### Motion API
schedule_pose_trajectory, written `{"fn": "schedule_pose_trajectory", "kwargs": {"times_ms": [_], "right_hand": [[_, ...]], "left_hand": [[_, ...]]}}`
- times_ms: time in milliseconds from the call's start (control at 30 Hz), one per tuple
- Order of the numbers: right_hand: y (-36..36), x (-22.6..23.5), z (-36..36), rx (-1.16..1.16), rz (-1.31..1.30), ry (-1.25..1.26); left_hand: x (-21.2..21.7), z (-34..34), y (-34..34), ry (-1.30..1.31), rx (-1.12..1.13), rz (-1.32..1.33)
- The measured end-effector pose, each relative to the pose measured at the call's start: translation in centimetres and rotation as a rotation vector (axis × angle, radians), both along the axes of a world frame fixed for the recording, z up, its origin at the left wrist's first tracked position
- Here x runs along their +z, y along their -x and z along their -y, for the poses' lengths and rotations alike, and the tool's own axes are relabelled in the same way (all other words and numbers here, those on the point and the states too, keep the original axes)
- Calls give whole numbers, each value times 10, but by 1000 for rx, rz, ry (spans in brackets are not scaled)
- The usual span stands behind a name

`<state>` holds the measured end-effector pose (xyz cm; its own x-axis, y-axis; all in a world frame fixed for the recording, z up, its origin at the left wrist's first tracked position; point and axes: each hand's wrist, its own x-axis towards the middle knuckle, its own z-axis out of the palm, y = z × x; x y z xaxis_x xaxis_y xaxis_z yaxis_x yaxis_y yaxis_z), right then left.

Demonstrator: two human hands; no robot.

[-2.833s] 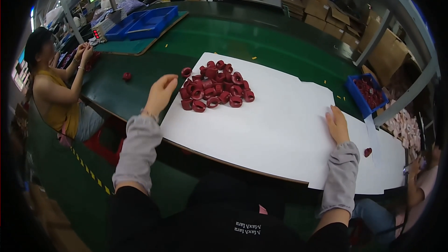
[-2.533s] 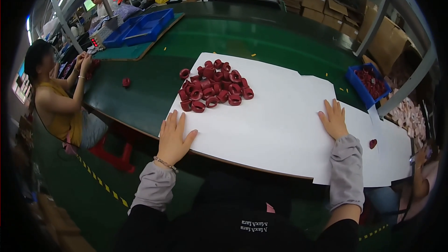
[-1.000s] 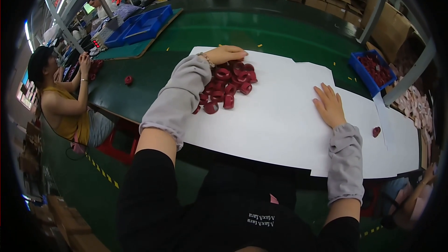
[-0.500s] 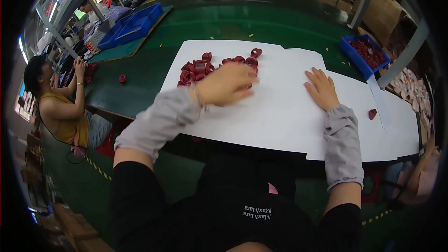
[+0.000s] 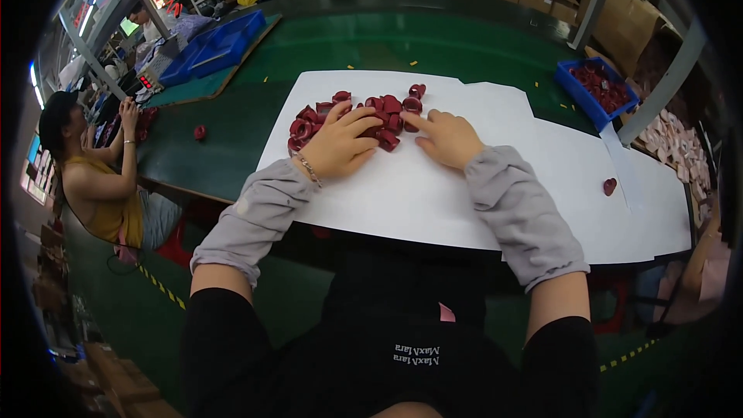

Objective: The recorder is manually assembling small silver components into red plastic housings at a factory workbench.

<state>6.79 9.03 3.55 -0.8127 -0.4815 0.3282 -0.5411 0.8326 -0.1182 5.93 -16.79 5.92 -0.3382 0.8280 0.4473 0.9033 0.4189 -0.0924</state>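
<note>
A cluster of small dark-red, hollow, ring-like pieces (image 5: pixel 391 105) lies on the white sheet (image 5: pixel 472 201) in front of me. My left hand (image 5: pixel 339 143) rests palm down over the left part of the cluster, fingers spread and touching several pieces; some are hidden beneath it. From the right comes my right hand (image 5: pixel 451 139), its index finger stretched to the pieces on the cluster's right edge, the other fingers loosely bent. Neither hand grips a piece. Grey sleeve covers are on both forearms.
One red piece lies apart at the sheet's right. A blue bin (image 5: pixel 600 93) of red pieces stands at far right by a grey post (image 5: pixel 665 81). Blue trays (image 5: pixel 213 50) are at far left. A person (image 5: pixel 101 166) sits at left. Pale pink pieces (image 5: pixel 672 143) lie at right.
My right hand has moved left from the sheet's middle to the cluster. My left hand has shifted slightly left and settled onto the pieces, several of which now lie closer together.
</note>
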Motion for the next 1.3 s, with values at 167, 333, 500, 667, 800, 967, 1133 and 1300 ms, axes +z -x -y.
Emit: {"fn": "schedule_pose_trajectory", "kwargs": {"times_ms": [167, 333, 500, 667, 800, 967, 1133, 1300], "right_hand": [[10, -1, -5, -17, 51, 207], [15, -16, -49, -194, 228, 873], [-6, -18, -74, -114, 335, 1532], [-5, -20, -62, 61, 217, 1190], [-11, -20, -70, 49, 223, 1078], [-17, -6, -70, -123, 266, 1032], [-13, -10, -76, -39, 435, 1063], [-16, -16, -79, 40, 337, 988]], "left_hand": [[-3, -76, -20, -445, -235, 347], [-27, -158, -1, -822, 11, 1639], [-48, -170, 19, -946, -67, 1709], [-49, -165, 22, -1007, -148, 1530], [-47, -164, 24, -949, -214, 1618], [-56, -165, 31, -889, -166, 1606], [-55, -160, 29, -839, -185, 1570], [-49, -154, 35, -686, -232, 1599]]}}
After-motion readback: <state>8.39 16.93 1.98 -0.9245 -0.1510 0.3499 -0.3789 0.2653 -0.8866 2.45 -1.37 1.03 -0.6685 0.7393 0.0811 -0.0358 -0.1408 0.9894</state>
